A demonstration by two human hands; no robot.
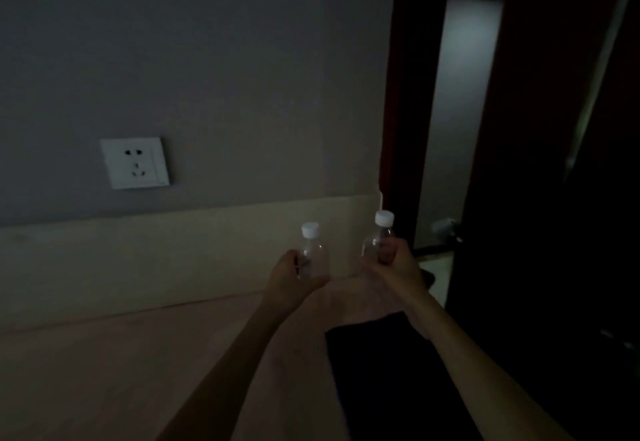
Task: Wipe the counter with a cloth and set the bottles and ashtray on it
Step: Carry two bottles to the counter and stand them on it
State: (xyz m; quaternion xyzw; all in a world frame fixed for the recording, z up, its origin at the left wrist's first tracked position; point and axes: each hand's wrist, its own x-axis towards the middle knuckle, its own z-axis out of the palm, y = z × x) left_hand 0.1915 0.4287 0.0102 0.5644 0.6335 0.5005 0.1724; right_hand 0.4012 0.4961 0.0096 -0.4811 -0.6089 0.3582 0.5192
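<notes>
Holding: left hand point(289, 272) grips the left bottle point(313, 253) round its lower body; right hand point(393, 264) grips the right bottle point(379, 238) the same way.
Bottles: both upright, white caps up, near each other at the back of the counter point(121, 354), close to the wall panel; the right one sits a little higher.
Why so: probably held low and upright to stand them side by side.
Dark cloth point(381, 364): lies on the counter, under the right forearm.
Ashtray: not visible.
Socket point(135, 162): on the wall, well left.
</notes>
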